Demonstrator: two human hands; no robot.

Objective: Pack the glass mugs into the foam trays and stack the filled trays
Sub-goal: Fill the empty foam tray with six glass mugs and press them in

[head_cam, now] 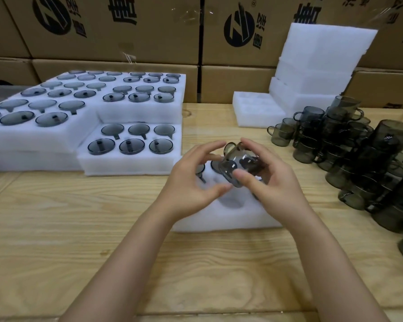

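Nearest foam tray [219, 219] pockets mostly hidden; mug stack [382, 159] cut by right edge

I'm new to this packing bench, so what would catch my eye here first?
At centre, the left hand and right hand hold a smoky grey glass mug above a part-filled white foam tray. At left, filled white foam trays lie stacked; at right, loose dark glass mugs stand piled on the wooden table.

I face a wall of brown boxes [116, 31] across the top of the frame, stacked in rows. They are printed with round black logos [239, 27] and big characters, and clear tape [127, 55] shines at a seam. Below, my pale, knotty plank table [79, 228] fills the lower frame under soft, even light.
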